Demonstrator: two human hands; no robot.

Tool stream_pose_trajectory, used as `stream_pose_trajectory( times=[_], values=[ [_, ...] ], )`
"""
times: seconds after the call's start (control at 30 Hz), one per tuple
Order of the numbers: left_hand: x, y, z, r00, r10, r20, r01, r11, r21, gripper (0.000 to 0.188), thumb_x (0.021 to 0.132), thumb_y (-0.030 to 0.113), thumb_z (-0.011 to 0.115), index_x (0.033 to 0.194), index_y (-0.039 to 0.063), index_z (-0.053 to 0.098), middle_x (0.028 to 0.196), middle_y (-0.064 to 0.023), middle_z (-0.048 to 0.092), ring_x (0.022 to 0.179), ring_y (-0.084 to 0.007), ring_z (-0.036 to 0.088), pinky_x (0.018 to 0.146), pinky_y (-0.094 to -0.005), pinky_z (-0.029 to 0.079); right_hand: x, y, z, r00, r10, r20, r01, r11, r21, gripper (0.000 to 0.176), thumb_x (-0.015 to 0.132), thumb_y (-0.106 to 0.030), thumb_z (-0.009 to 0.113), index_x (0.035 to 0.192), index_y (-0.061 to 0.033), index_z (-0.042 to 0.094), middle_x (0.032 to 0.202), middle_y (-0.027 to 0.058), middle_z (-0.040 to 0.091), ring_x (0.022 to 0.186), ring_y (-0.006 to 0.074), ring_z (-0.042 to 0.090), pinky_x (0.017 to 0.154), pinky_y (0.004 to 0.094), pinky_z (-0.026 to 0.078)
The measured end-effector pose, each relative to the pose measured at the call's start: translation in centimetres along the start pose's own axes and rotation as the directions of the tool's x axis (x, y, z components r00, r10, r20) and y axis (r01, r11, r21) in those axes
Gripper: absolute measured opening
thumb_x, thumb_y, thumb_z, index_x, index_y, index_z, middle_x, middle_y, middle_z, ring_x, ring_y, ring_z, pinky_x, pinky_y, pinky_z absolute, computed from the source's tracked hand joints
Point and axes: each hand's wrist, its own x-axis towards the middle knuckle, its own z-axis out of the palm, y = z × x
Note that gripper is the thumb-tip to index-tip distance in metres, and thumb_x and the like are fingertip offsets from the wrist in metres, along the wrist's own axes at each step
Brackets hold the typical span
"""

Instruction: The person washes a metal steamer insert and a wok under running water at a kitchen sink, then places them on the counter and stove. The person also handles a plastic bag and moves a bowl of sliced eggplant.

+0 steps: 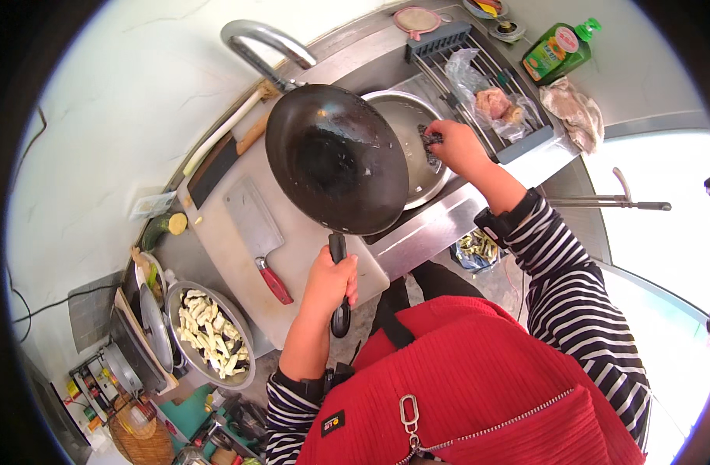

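Note:
My left hand (327,279) grips the black handle (340,317) of a dark wok (337,163). The wok is tilted, its wet inside facing me, over the edge between a white cutting board (308,273) and the sink. In my right hand (458,145) is a dark steel-wool scrubber (430,145), pinched by the fingertips. That hand is above a metal basin (410,125) holding water, to the right of the wok. The wok hides part of the basin's left side. A chrome faucet (268,40) arches behind the wok's upper rim.
A red-handled cleaver (256,218) and a dark-bladed knife (212,174) lie on the board. Left stands a bowl of cut eggplant (212,334). A rack (477,81) across the sink bears bagged meat (494,103). A green pump bottle (558,52) and a cloth (573,113) are farther right.

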Motion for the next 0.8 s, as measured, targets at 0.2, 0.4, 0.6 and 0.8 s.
stream_pose_trajectory(
  times=[0.2,0.4,0.6,0.8],
  values=[
    [3.5,0.5,3.0,0.998,0.014,-0.062,-0.006,0.992,0.126,0.014,0.088,0.007,0.05,0.09,0.001,0.037,0.055,-0.0046,0.043,0.037,-0.0138,0.042,0.034,-0.0309,0.038,-3.3,2.8,-2.4,0.988,0.14,-0.069,-0.127,0.979,0.156,0.028,0.07,-0.013,0.066,0.097,-0.0067,0.066,0.092,0.0163,0.065,0.087,0.0336,0.061,0.079,0.0392,0.048],
    [5.8,1.1,4.2,0.999,-0.029,-0.04,0.037,0.975,0.22,0.014,0.088,0.009,0.052,0.087,0.002,0.039,0.058,-0.0036,0.043,0.039,-0.0131,0.042,0.035,-0.0305,0.038,-4.1,3.1,-3.2,0.982,0.161,-0.098,-0.133,0.959,0.249,0.03,0.07,-0.013,0.067,0.099,-0.0069,0.065,0.092,0.0163,0.065,0.085,0.0333,0.061,0.077,0.0387,0.048],
    [7.4,1.6,3.0,0.963,-0.15,0.223,0.185,0.972,-0.142,0.015,0.089,0.017,0.056,0.087,0.009,0.043,0.06,0.0014,0.04,0.044,-0.0078,0.039,0.038,-0.0261,0.036,-3.8,2.0,-4.2,0.972,0.162,-0.172,-0.097,0.936,0.338,0.028,0.072,-0.014,0.068,0.099,-0.0081,0.065,0.093,0.0153,0.065,0.085,0.032,0.062,0.077,0.0366,0.049],
    [3.1,-1.0,0.7,0.944,-0.083,0.32,0.162,0.959,-0.23,0.013,0.091,0.017,0.054,0.091,0.008,0.044,0.057,0.0023,0.037,0.038,-0.0063,0.034,0.033,-0.025,0.033,-3.5,1.4,-5.3,0.971,0.12,-0.206,-0.05,0.947,0.318,0.028,0.072,-0.012,0.068,0.1,-0.009,0.066,0.092,0.0158,0.064,0.084,0.0314,0.062,0.077,0.0353,0.049]
  ],
)
